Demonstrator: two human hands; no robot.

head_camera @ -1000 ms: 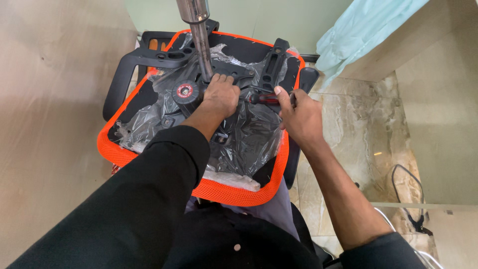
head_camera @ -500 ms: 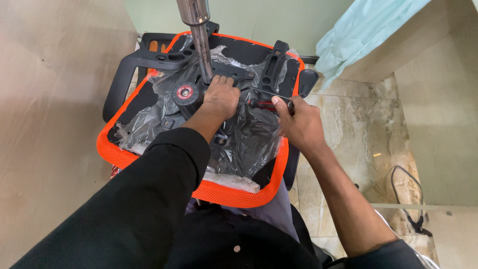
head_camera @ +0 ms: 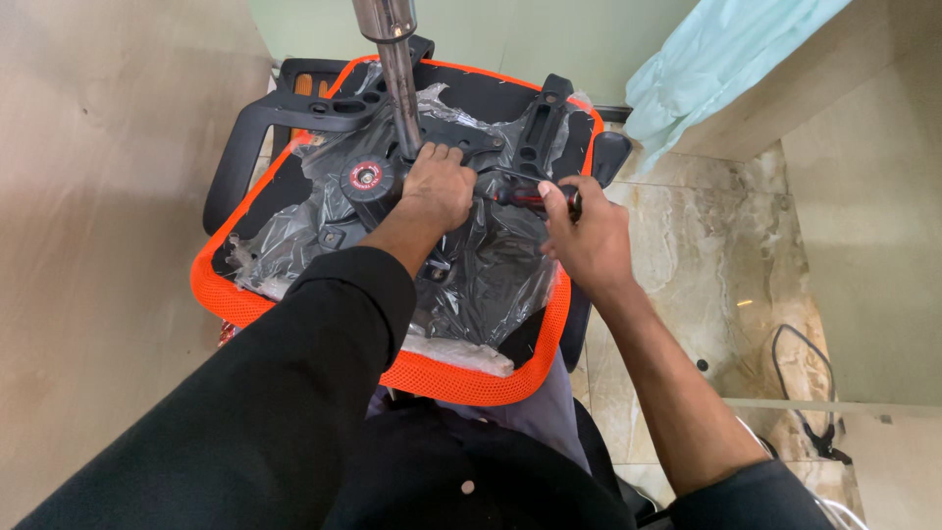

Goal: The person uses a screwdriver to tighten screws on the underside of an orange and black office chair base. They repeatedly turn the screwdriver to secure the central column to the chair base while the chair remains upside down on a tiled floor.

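Note:
An upturned office chair seat [head_camera: 294, 196] with an orange mesh rim [head_camera: 461, 378] lies in front of me, its underside wrapped in clear plastic. A black metal mechanism plate [head_camera: 461, 137] and a chrome gas cylinder [head_camera: 397, 79] stand on it, beside a round black knob [head_camera: 365, 179]. My left hand [head_camera: 437, 186] presses down on the mechanism at the foot of the cylinder. My right hand [head_camera: 587, 236] grips a screwdriver with a red and black handle [head_camera: 520, 196], its shaft pointing left toward my left hand.
Black armrests [head_camera: 245, 147] stick out at the seat's left and far right. A plywood board [head_camera: 108, 245] covers the floor on the left, marble tiles [head_camera: 706, 255] on the right. A pale blue cloth [head_camera: 716, 59] hangs at the back right, a black cable [head_camera: 805, 393] lies lower right.
My right hand has moved down and slightly left, bringing the screwdriver closer to my left hand. My left hand stays on the mechanism.

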